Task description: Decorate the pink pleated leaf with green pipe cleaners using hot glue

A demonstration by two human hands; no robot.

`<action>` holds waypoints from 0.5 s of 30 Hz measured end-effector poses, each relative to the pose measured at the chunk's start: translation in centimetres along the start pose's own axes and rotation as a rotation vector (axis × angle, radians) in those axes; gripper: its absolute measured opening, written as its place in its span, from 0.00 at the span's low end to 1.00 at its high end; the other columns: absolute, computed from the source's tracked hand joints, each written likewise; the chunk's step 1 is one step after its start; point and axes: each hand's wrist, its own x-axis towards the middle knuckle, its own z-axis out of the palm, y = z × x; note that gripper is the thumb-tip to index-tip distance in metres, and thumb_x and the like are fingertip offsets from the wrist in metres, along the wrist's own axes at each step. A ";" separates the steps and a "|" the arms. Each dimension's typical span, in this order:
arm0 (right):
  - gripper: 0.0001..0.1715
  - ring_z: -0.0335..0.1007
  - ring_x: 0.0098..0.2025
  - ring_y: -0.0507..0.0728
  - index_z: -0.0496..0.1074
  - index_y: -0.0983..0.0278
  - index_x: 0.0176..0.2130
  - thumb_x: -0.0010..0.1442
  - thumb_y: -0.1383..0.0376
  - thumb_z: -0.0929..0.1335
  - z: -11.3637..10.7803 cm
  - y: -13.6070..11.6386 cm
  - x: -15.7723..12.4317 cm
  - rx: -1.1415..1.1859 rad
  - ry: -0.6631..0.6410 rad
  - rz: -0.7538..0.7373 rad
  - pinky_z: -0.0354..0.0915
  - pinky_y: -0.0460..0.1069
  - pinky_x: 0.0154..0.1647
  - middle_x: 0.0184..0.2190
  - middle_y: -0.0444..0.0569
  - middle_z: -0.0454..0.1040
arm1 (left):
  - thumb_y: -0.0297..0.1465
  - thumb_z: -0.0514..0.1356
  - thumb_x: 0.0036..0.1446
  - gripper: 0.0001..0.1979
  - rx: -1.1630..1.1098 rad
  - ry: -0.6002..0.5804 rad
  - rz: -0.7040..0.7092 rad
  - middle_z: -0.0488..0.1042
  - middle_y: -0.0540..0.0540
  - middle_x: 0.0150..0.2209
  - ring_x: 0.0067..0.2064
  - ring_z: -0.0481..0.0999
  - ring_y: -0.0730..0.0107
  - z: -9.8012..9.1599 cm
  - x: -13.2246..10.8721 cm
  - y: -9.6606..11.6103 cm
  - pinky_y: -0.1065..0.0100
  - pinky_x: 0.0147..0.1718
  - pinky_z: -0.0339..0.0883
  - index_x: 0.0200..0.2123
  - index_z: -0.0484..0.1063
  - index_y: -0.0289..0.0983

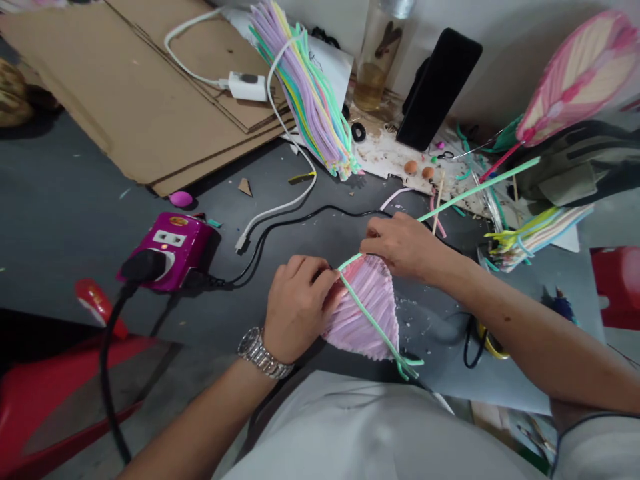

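Observation:
A rounded, ribbed piece of lilac pipe cleaners (370, 303), pinkish at its top, is in front of me over the table's near edge. My left hand (297, 310) is closed on its left side, thumb and fingers pinching near the top corner. A mint green pipe cleaner (483, 189) runs from that corner under my right hand (400, 243) and sticks out to the upper right. My right hand's fingers are closed on it at the piece's top edge. Another green strand (367, 313) crosses the piece down to twisted ends at the lower right.
A purple power adapter (173, 250) with a black plug stands at left. Cardboard sheets (120, 100) and a pipe cleaner bundle (310, 93) lie behind. A phone (440, 90), a glass bottle (380, 60) and a pink leaf-shaped piece (575, 80) are at the back. Cables (290, 223) cross the table.

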 end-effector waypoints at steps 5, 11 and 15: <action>0.17 0.61 0.33 0.53 0.77 0.63 0.42 0.60 0.76 0.63 0.3 0.6 -1.2 0.074 0.089 0.019 0.47 0.50 0.33 0.40 0.51 0.75 | 0.34 0.66 0.61 0.06 0.003 -0.002 0.005 0.77 0.43 0.41 0.42 0.69 0.57 0.0 0.0 0.0 0.59 0.36 0.59 0.39 0.76 0.38; 0.16 0.55 0.29 0.52 0.77 0.63 0.38 0.60 0.75 0.62 0.6 0.1 -1.1 0.067 0.086 0.050 0.42 0.49 0.29 0.39 0.50 0.74 | 0.34 0.66 0.61 0.06 0.006 -0.001 0.005 0.78 0.43 0.40 0.41 0.69 0.57 -0.1 0.1 0.0 0.59 0.36 0.59 0.38 0.76 0.38; 0.14 0.53 0.29 0.52 0.76 0.64 0.37 0.61 0.74 0.63 0.2 -0.4 -0.8 0.032 0.025 0.081 0.40 0.49 0.28 0.38 0.50 0.74 | 0.34 0.65 0.62 0.06 0.015 -0.002 0.009 0.78 0.43 0.40 0.42 0.70 0.57 -0.2 0.1 0.1 0.60 0.36 0.59 0.38 0.76 0.38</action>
